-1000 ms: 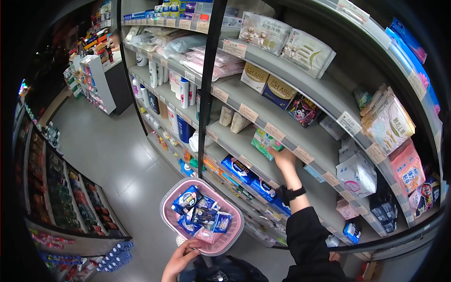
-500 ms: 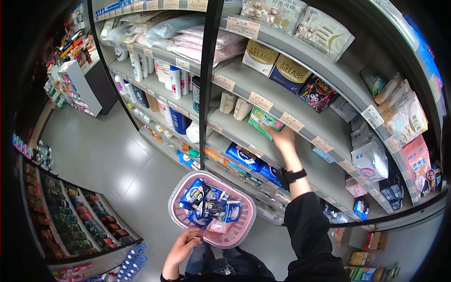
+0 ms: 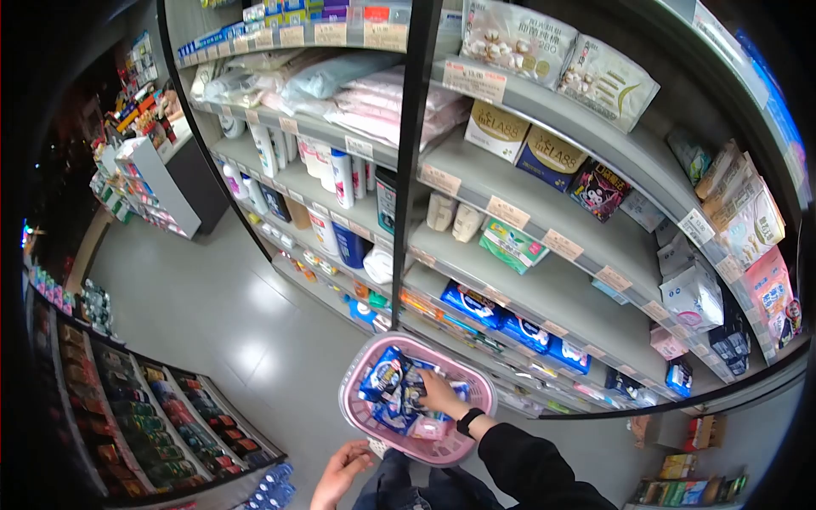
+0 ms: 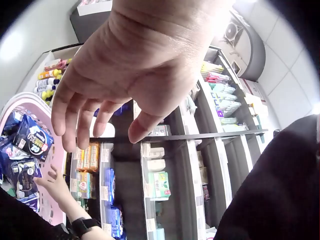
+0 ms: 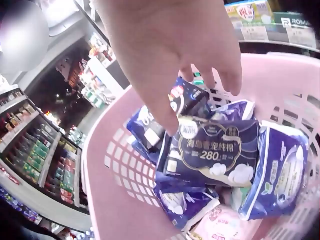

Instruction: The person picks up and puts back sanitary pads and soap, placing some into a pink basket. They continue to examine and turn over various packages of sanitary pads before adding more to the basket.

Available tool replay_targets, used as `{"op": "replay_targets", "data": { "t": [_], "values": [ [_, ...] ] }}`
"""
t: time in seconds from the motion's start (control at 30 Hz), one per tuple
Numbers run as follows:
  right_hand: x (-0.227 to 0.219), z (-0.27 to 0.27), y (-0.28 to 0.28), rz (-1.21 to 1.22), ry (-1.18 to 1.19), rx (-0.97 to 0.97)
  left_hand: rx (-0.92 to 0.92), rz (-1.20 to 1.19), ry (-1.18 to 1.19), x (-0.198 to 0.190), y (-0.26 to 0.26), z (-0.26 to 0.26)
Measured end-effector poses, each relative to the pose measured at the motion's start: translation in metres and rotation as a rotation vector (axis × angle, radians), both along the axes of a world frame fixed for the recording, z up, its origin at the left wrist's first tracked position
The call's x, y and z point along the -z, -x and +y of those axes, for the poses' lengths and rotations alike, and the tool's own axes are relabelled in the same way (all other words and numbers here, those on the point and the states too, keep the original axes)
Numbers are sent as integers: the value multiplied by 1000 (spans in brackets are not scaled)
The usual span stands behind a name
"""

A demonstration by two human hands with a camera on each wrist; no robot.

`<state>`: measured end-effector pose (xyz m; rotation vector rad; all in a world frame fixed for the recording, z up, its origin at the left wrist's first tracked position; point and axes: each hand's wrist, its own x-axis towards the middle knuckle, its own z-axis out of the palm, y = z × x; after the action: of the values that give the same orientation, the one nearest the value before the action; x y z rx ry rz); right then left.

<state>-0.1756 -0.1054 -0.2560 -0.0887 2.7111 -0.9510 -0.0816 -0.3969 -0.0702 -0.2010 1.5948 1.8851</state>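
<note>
A pink plastic basket (image 3: 478,387) stands in front of the shelves, holding several blue and dark-blue packs of sanitary pads and a pale pink pack (image 5: 222,226). Inside it, my right hand (image 3: 439,393) reaches down with fingers spread. In the right wrist view, its thumb is right at the top edge of a dark-blue pad pack (image 5: 210,156) marked 280. Beside the basket's near left rim is my left hand (image 3: 342,472), fingers relaxed and nothing in them. A green pack (image 3: 512,245) lies on the shelf above the basket.
Shelves of boxes, wipes and bottles fill the right and centre, with a dark upright post (image 3: 414,170) between two bays. At lower left stands a low drinks rack (image 3: 157,416). A counter (image 3: 200,178) is farther back, across grey floor tiles.
My right hand has let go of the green pack on the shelf and moved down into the basket. My left hand has come away from the basket's rim.
</note>
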Motion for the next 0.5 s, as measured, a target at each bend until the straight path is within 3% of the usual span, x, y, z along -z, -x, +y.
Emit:
{"op": "replay_targets", "data": {
  "t": [0.1,0.13,0.17,0.3,0.4,0.5],
  "values": [
    [23,-21,1,-106,-164,-19,-28,-35,57,1,-2,-16],
    [44,-25,0,-86,-200,-37,-70,24,-57,5,-9,-20],
    [30,-33,1,-158,-258,-71,-21,53,-9,10,-11,-29],
    [80,-44,-8,-31,-377,-41,-33,12,68,17,-12,-51],
    [63,-41,-15,-53,-482,-122,4,6,66,23,-5,-62],
    [54,-34,-27,-89,-430,-59,28,-1,71,36,6,-66]
  ]
}}
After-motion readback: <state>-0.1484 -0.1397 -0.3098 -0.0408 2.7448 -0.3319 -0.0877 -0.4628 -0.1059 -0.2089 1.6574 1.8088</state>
